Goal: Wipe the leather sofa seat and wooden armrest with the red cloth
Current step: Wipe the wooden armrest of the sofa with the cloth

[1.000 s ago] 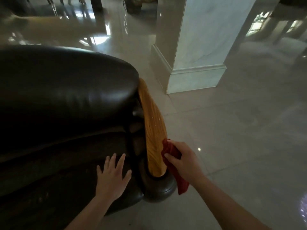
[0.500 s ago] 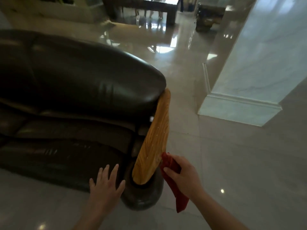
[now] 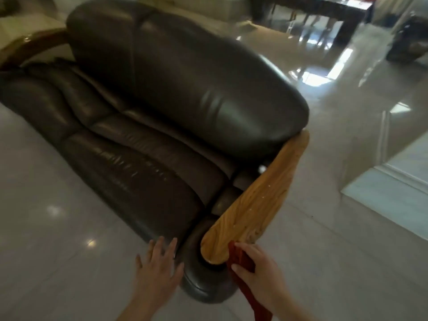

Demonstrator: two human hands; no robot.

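Two surfaces need wiping: the leather sofa seat (image 3: 143, 167) spreads dark to the left, the wooden armrest (image 3: 257, 202) slopes along its right end. The right hand (image 3: 261, 279) pinches the red cloth (image 3: 240, 260) at the armrest's near tip — best flattened and drawn along the grain. The left hand (image 3: 157, 274) is open, fingers (image 3: 159, 247) spread, holding nothing.

From my feed, the right hand (image 3: 261, 276) pinches the red cloth (image 3: 240, 262) against the near tip of the wooden armrest (image 3: 257, 200), cloth tail hanging down. The left hand (image 3: 157, 272) hovers, fingers spread, by the dark leather sofa (image 3: 185, 93) front. Glossy tile floor (image 3: 46, 228) all around.
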